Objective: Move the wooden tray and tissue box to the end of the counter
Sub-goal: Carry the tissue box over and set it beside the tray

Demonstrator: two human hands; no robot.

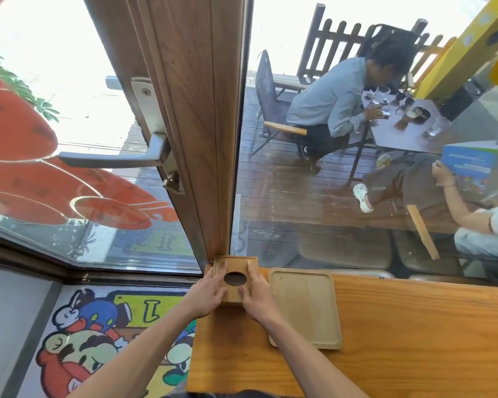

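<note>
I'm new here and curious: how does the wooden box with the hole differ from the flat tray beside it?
The tissue box stands taller, with a round hole on top; the wooden tray is flat and wider with a raised rim. Both hands, left hand and right hand, grip the box; the tray lies untouched. Both are light wood.

Probably a café: a window counter faces a deck where seated customers share a table of drinks.

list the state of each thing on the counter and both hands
tissue box: upright in the counter's far left corner, no tissue showing in its round hole
wooden tray: flat, empty, just right of the box
left hand: pressed on the box's left side
right hand: pressed on the box's right side
counter: bare wood right of the tray
</note>
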